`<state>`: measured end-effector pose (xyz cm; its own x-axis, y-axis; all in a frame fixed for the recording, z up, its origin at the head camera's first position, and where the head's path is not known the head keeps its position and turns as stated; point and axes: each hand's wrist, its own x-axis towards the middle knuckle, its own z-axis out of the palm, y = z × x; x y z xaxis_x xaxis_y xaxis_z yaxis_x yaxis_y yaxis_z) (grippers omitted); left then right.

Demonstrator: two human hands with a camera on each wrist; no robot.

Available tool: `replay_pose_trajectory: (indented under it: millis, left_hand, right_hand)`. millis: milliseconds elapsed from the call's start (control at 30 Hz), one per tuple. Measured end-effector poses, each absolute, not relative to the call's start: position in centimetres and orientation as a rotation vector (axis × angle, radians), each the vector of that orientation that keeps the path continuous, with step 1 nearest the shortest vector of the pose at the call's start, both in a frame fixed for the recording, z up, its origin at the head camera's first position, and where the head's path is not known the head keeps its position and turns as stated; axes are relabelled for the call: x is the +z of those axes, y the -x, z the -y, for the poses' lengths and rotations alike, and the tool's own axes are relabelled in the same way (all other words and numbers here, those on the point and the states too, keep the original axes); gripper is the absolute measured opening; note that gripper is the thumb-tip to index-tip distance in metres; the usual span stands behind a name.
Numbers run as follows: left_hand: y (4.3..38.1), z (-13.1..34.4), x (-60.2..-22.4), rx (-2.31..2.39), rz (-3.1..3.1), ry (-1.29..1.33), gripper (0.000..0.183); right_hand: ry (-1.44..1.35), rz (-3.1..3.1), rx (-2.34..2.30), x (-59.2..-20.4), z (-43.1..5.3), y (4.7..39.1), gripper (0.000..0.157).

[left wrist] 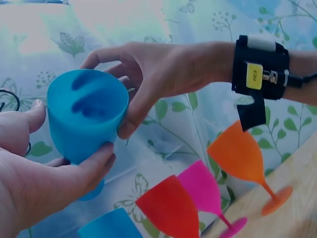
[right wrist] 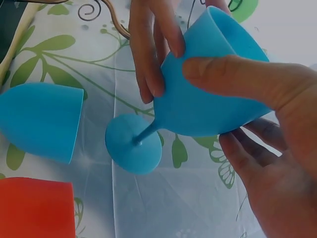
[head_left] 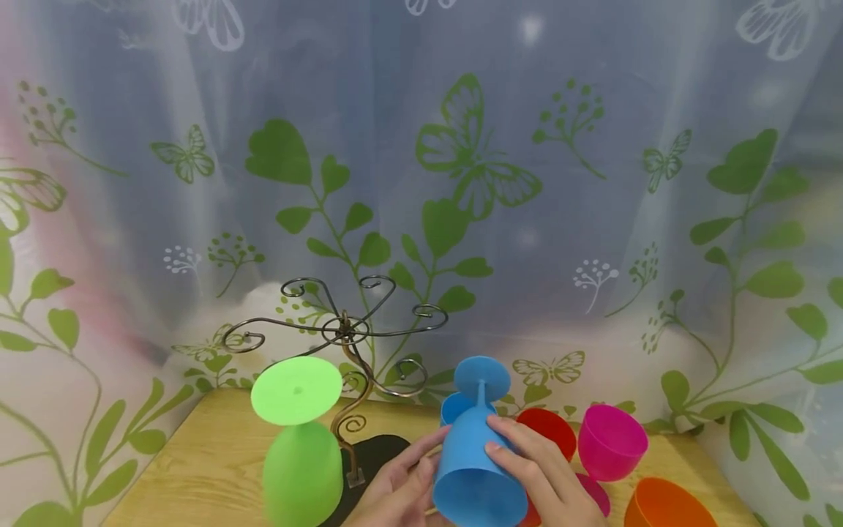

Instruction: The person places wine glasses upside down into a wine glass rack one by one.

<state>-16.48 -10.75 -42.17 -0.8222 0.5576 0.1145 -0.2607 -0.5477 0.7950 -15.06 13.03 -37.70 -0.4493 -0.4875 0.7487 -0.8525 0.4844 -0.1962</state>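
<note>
Both hands hold one blue plastic goblet [head_left: 469,443], tilted in the head view with its foot up and away and its mouth facing down toward me. My left hand [head_left: 403,489] grips the bowl from the left. On the other side, the fingers of my right hand [head_left: 543,468] lie round the bowl. The left wrist view looks into the goblet's hollow bowl [left wrist: 84,131]. Its thin stem and round foot [right wrist: 132,148] show in the right wrist view. Left of the hands is a green goblet [head_left: 303,468], upside down with its foot uppermost.
Behind the green goblet rises a metal stand [head_left: 344,329] with several curled arms and a dark base [head_left: 382,450]. A second blue goblet [left wrist: 111,225], a red one [left wrist: 171,206], a pink one [left wrist: 202,186] and an orange one [left wrist: 240,153] stand on the wooden table [head_left: 197,454]. A patterned curtain [head_left: 369,168] hangs behind.
</note>
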Motion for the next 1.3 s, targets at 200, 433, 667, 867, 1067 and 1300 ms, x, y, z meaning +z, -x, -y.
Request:
replay_pose_trajectory:
  millis: [200,433,667,867,1067,1300]
  left_hand:
    - [16.2,10.8,-41.6,2.311,-1.114,-0.484,0.065]
    - [16.4,11.3,-41.6,2.235,-1.182,-0.550,0.067]
    - [17.0,11.0,-42.0,2.270,-1.166,-0.458,0.071]
    - [17.2,10.8,-42.3,2.296,-1.180,-0.343,0.073]
    - [16.8,10.7,-42.2,2.254,-1.315,-0.414,0.069]
    - [16.7,10.4,-42.2,2.217,-1.551,-0.594,0.067]
  right_hand:
    - [-1.119,2.104,0.686,-37.9,-12.7,15.1,0.080]
    - [-1.135,2.143,0.627,-37.7,-12.2,14.8,0.076]
    - [-1.128,2.126,0.714,-37.7,-12.7,15.2,0.053]
    - [-0.880,2.156,0.739,-37.7,-14.0,15.9,0.052]
    - [-0.649,2.196,1.001,-37.7,-14.2,16.2,0.059]
    - [-0.354,2.306,1.447,-37.4,-13.5,16.1,0.026]
